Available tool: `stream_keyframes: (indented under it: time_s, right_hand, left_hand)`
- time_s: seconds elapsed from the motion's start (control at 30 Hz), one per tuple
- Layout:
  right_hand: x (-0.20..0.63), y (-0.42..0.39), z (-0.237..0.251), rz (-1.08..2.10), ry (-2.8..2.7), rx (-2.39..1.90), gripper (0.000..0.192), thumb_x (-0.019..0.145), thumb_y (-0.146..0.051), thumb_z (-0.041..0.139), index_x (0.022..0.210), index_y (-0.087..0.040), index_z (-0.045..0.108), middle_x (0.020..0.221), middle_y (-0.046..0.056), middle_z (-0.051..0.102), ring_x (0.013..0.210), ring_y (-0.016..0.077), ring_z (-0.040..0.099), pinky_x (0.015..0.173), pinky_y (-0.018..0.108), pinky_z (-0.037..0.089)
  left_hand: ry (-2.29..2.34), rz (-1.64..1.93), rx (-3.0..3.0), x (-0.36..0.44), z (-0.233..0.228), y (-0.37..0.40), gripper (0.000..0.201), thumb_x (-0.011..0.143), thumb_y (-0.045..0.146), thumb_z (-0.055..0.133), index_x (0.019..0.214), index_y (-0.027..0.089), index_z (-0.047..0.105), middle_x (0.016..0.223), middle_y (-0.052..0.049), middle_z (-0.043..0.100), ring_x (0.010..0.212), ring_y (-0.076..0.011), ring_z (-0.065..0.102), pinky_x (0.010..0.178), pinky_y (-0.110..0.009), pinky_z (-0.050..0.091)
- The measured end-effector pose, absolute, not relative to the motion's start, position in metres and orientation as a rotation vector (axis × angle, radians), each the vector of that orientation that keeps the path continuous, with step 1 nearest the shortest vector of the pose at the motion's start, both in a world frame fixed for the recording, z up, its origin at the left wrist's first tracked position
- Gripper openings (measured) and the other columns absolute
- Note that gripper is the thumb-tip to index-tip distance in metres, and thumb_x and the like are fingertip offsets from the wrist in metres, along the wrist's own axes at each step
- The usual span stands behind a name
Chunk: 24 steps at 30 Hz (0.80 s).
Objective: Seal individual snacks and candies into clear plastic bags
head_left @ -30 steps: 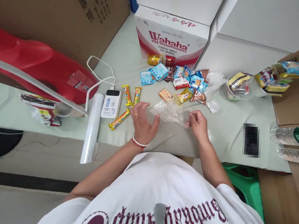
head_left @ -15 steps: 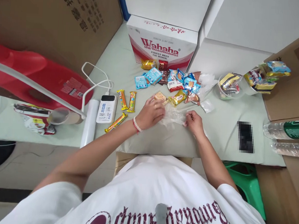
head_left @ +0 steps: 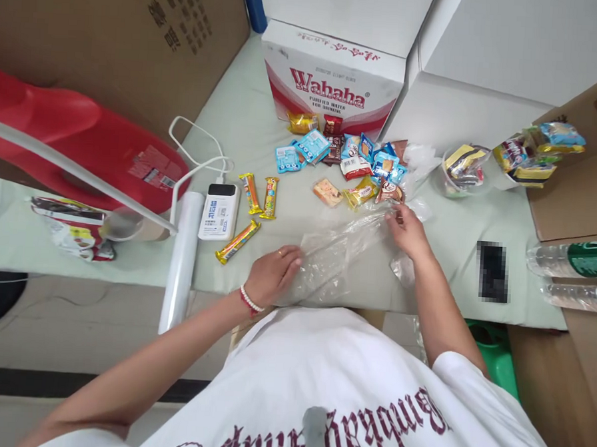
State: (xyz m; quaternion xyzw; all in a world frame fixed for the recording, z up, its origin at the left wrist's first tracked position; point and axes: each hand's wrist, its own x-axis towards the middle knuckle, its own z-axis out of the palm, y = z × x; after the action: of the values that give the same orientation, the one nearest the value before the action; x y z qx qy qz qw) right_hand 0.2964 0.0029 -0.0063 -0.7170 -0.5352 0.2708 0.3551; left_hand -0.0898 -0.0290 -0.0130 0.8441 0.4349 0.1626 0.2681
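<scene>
The crumpled, clear thin-plastic bag (head_left: 334,249) lies on the pale green table (head_left: 449,258) right between the hands, long axis slanting from near left to far right. Neither hand's really nearer, they're at opposite ends. Right hand (head_left: 406,234) is pinching the far end, fingers closed. Left hand (head_left: 272,275) is half-curled, touching the near edge, but honestly can't tell if it's gripping.

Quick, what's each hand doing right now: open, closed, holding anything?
Left hand: closed, fingertips at the left end of the clear, crinkled plastic film.
Right hand: closed, pinching the film's upper right end.
</scene>
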Motion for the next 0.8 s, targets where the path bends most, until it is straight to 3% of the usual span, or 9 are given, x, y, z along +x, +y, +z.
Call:
stream_keyframes:
  time_s: [0.1,0.17,0.3,0.4,0.47,0.57,0.67,0.73,0.8]
  right_hand:
    - [0.314,-0.043,0.008,0.463,-1.540,-2.002,0.058,0.086,-0.057,0.067,0.132,-0.021,0.065,0.129,0.018,0.062,0.114,0.0318,0.063,0.092,0.048,0.056]
    - [0.318,-0.081,0.006,0.402,-1.661,-2.123,0.060,0.083,-0.058,0.071,0.130,-0.022,0.067,0.130,0.018,0.061,0.119,0.0351,0.059,0.100,0.053,0.053]
    - [0.324,-0.132,-0.014,0.473,-1.714,-2.237,0.041,0.085,-0.049,0.066,0.117,-0.025,0.072,0.117,0.013,0.066,0.105,0.0313,0.064,0.096,0.050,0.055]
    - [0.342,-0.121,-0.020,0.352,-1.544,-2.321,0.037,0.090,-0.045,0.054,0.111,-0.022,0.073,0.105,0.013,0.067,0.090,0.0290,0.065,0.091,0.049,0.055]
    - [0.359,-0.092,-0.012,0.203,-1.430,-2.367,0.042,0.091,-0.046,0.054,0.115,-0.018,0.072,0.106,0.017,0.067,0.091,0.0303,0.065,0.096,0.051,0.053]
    - [0.366,-0.039,0.012,0.075,-1.436,-2.372,0.057,0.089,-0.050,0.061,0.131,-0.012,0.065,0.131,0.026,0.059,0.117,0.0381,0.060,0.108,0.057,0.043]
    - [0.330,-0.002,0.034,-0.039,-1.653,-2.130,0.065,0.090,-0.051,0.065,0.144,-0.016,0.056,0.155,0.025,0.043,0.143,0.0431,0.040,0.119,0.063,0.030]
    - [0.289,0.006,0.040,0.146,-1.904,-1.812,0.058,0.092,-0.048,0.066,0.144,-0.024,0.057,0.156,0.018,0.046,0.146,0.0382,0.039,0.121,0.060,0.031]
    - [0.252,0.003,0.037,0.551,-2.148,-1.483,0.055,0.088,-0.045,0.073,0.140,-0.030,0.063,0.145,0.012,0.058,0.140,0.0344,0.048,0.119,0.056,0.038]
  left_hand:
    - [1.235,0.431,2.372,-0.070,-0.018,-0.024,0.029,0.100,0.041,0.053,0.095,0.023,0.075,0.129,-0.015,0.072,0.113,-0.0332,0.065,0.096,-0.051,0.052]
    - [1.223,0.503,2.420,-0.059,-0.024,-0.025,0.023,0.098,0.031,0.055,0.105,0.024,0.077,0.135,-0.016,0.069,0.122,-0.0352,0.062,0.104,-0.057,0.046]
    - [1.024,0.485,2.463,-0.048,-0.035,-0.022,0.041,0.097,0.018,0.049,0.131,0.028,0.070,0.146,-0.013,0.064,0.142,-0.0325,0.053,0.122,-0.065,0.025]
    - [0.976,0.384,2.454,-0.049,-0.038,-0.018,0.046,0.100,0.030,0.051,0.145,0.025,0.060,0.155,-0.017,0.057,0.147,-0.0361,0.048,0.123,-0.073,0.013]
    - [0.985,0.350,2.468,-0.052,-0.038,-0.019,0.053,0.099,0.040,0.055,0.150,0.025,0.056,0.161,-0.017,0.049,0.150,-0.0394,0.044,0.122,-0.077,0.007]
    - [1.000,0.319,2.501,-0.054,-0.037,-0.026,0.059,0.097,0.045,0.059,0.153,0.028,0.053,0.166,-0.017,0.041,0.153,-0.0421,0.038,0.121,-0.080,0.002]
    - [1.004,0.282,2.521,-0.054,-0.036,-0.034,0.061,0.096,0.049,0.061,0.154,0.031,0.052,0.167,-0.017,0.039,0.154,-0.0423,0.036,0.120,-0.080,-0.001]
    - [0.991,0.258,2.527,-0.054,-0.036,-0.037,0.062,0.097,0.051,0.060,0.155,0.032,0.051,0.167,-0.017,0.040,0.155,-0.0416,0.035,0.121,-0.079,-0.003]
    - [0.988,0.242,2.530,-0.056,-0.036,-0.037,0.066,0.096,0.052,0.061,0.157,0.033,0.047,0.168,-0.017,0.038,0.155,-0.0414,0.036,0.120,-0.079,-0.005]
